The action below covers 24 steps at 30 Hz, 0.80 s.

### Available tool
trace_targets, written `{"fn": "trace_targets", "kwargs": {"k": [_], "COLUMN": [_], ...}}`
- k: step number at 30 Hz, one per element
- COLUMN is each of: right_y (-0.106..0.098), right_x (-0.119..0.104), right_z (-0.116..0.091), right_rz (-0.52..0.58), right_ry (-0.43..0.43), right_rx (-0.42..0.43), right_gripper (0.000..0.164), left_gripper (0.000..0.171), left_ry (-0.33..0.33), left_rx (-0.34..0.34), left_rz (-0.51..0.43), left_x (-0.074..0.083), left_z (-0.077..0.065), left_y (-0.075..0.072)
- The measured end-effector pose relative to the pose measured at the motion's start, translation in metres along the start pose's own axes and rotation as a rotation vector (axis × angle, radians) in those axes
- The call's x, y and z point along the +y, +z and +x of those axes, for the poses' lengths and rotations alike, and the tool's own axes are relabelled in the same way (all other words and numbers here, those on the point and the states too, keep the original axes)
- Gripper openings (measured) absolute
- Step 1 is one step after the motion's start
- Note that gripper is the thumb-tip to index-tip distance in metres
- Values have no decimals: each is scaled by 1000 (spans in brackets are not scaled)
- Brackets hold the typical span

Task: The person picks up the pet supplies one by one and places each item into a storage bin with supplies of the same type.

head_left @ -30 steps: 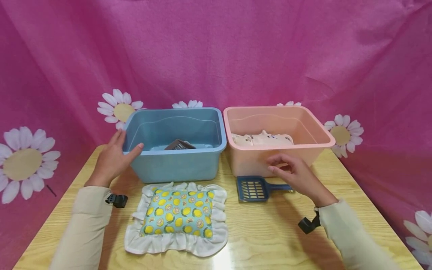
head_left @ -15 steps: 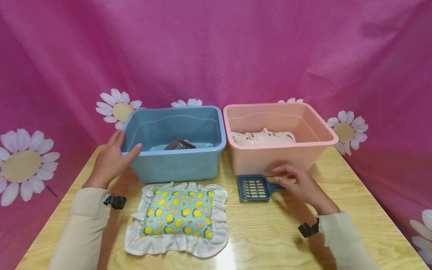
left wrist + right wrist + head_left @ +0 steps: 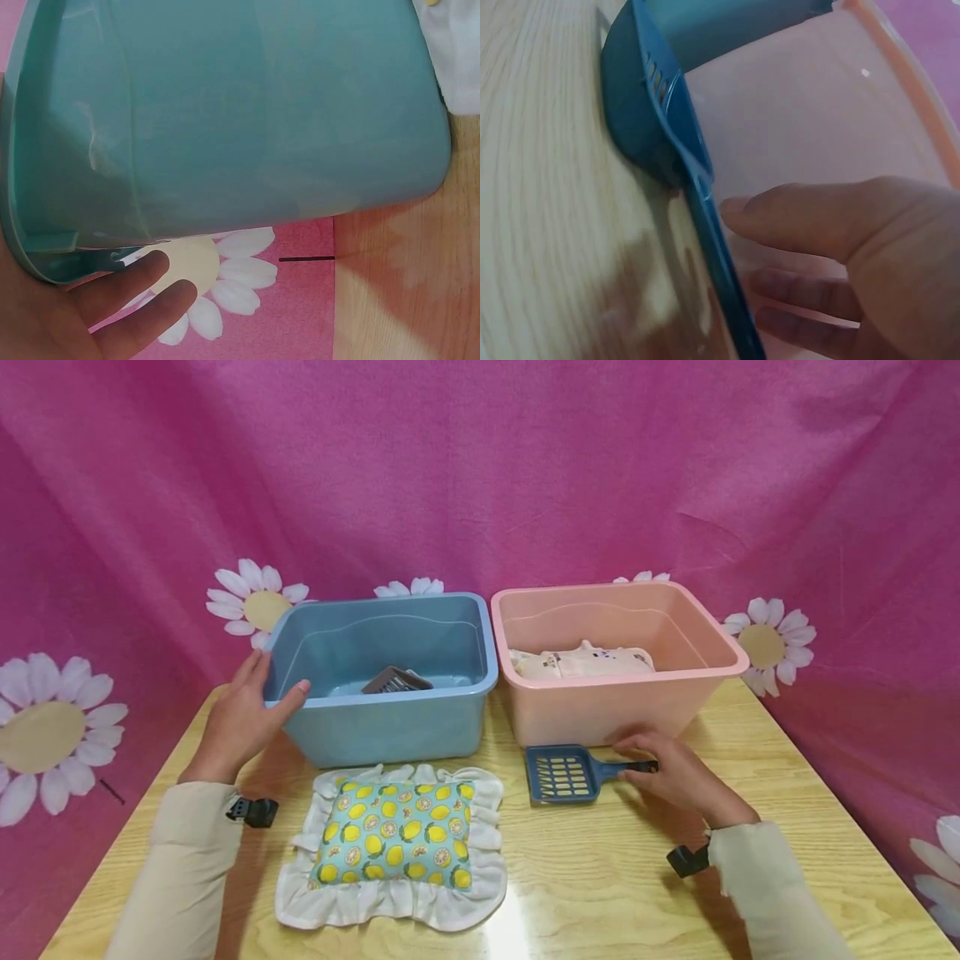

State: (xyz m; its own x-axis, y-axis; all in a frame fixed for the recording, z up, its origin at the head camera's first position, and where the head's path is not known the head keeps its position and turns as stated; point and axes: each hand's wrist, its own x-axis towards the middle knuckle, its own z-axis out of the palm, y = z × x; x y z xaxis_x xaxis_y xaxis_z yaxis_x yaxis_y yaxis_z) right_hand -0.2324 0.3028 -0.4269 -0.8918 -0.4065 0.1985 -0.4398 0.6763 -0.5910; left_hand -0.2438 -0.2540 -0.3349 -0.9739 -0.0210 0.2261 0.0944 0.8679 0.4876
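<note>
My left hand (image 3: 238,718) rests at the near left corner of the blue plastic tub (image 3: 390,731). Its thumb lies by the front rim, and in the left wrist view straight fingers (image 3: 146,315) extend along the outside. A dark blue slotted litter scoop (image 3: 564,775) lies on the table before the pink tub (image 3: 600,714). Around the scoop's handle (image 3: 718,262) my right hand (image 3: 686,781) is spread, thumb and fingers close to it but not closed on it. Whether they touch the handle I cannot tell.
A lemon-print cushion (image 3: 393,835) with white ruffles lies on the wooden table (image 3: 585,893), in front of the blue tub. Inside that tub is a brown slotted object (image 3: 396,680). Pale patterned cloth (image 3: 592,662) sits in the pink tub. A pink flowered curtain (image 3: 480,477) hangs behind.
My right hand has come down from above the scoop's handle to beside it, near the table. My left hand stays at the blue tub's corner.
</note>
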Motion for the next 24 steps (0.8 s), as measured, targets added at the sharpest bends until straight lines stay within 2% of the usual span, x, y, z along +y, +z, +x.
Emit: {"fn": "trace_targets", "kwargs": {"k": [13, 24], "right_y": [3, 5], "right_x": [10, 12], "right_z": [-3, -3], "right_rz": [0, -10], "right_ry": [52, 110], "right_rx": [-40, -53], "right_gripper": [31, 22], "left_gripper": [89, 89], "left_ry": [3, -2], "left_rx": [10, 16], "left_rz": [1, -2], "left_x": [0, 1], "left_z": [0, 0], "left_y": [0, 1]}}
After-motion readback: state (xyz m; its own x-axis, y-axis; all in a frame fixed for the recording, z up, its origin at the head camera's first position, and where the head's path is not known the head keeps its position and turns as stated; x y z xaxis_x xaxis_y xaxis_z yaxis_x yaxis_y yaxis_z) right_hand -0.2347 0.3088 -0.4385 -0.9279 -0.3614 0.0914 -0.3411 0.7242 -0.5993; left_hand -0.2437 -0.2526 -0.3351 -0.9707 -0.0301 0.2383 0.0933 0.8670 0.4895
